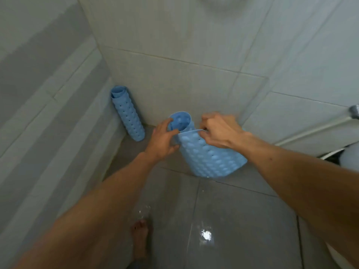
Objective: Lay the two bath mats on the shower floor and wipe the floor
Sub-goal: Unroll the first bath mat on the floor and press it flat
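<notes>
Both bare forearms reach forward from the bottom of the view, and a bare foot point(140, 239) stands on the wet grey floor point(233, 220) below them, beside a bright glare spot on the tiles. Between the two hands a blue bath mat point(209, 156) is held up, partly unrolled: its bubbled, perforated sheet hangs down toward the floor while the rest is still coiled into an open tube at the top. The left hand point(162, 140) grips that coiled end, thumb hooked over the rim and fingers curled round the outside. The right hand point(219, 131) pinches the loose top edge of the sheet just beside the coil, fingers folded over it. The mat thus sits between the two grips, the roll on the left and the free flap running under the right hand. A second blue mat point(127, 113), fully rolled, stands tilted in the corner, leaning on the tiled wall point(174, 45), well apart from both hands. A metal rail point(318, 127) crosses the right edge. No brand, label or writing is readable on either mat.
</notes>
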### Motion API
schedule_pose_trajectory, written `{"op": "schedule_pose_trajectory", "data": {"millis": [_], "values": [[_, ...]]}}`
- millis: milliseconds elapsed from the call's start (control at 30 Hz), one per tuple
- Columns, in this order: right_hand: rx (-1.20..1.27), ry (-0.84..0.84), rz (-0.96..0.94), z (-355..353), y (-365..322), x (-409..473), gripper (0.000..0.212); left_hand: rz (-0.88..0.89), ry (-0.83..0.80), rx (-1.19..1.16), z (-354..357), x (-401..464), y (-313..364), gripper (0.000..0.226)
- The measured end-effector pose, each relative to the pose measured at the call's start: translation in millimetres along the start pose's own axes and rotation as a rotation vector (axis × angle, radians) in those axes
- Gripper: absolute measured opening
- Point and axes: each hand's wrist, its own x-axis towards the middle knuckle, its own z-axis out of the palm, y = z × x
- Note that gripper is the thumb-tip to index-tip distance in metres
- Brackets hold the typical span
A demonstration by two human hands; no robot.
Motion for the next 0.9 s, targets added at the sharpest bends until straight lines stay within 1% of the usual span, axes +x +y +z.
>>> {"op": "schedule_pose_trajectory", "data": {"millis": [67,133,233,300,333,400,433,500,533,567,633,667,733,833,900], "values": [[-0.019,0.047,-0.06,-41,10,-39,0.022,0.003,0.01,0.064,-5,-4,33,0.048],[-0.117,0.063,-0.095,-80,26,-72,0.028,-0.027,-0.022,0.057,-10,-3,64,0.049],[-0.275,0.071,-0.071,-130,50,-108,0.034,-0.056,-0.072,-0.014,-12,-1,93,0.036],[-0.307,0.088,-0.074,-153,56,-127,0.032,-0.073,-0.079,-0.024,-8,-3,106,0.031],[-0.302,0.095,-0.082,-161,57,-137,0.031,-0.087,-0.083,0.008,-5,-5,111,0.03],[-0.295,0.099,-0.091,-166,56,-152,0.032,-0.171,-0.159,0.068,1,-22,115,0.032],[-0.3,0.105,-0.081,-165,56,-159,0.034,-0.237,-0.222,0.027,4,-35,112,0.036],[-0.316,0.112,-0.023,-158,57,-173,0.039,-0.359,-0.324,-0.238,14,-69,102,0.039],[-0.331,0.113,0.015,-153,57,-182,0.042,-0.392,-0.329,-0.353,20,-86,99,0.038],[-0.345,0.11,0.05,-145,57,-192,0.045,-0.4,-0.299,-0.409,26,-101,97,0.035],[-0.374,0.088,0.1,-122,51,-215,0.051,-0.394,-0.196,-0.422,32,-125,95,0.028],[-0.386,0.061,0.121,-110,47,-226,0.052,-0.38,-0.141,-0.393,30,-136,93,0.029],[-0.38,-0.036,0.183,-85,39,-246,0.053,-0.332,-0.083,-0.239,18,-153,83,0.033],[-0.278,-0.221,0.291,-41,27,-275,0.052,-0.214,-0.113,0.085,-8,-164,67,0.035],[-0.188,-0.281,0.349,-8,17,-292,0.05,-0.14,-0.171,0.265,-22,-168,62,0.038]]}}
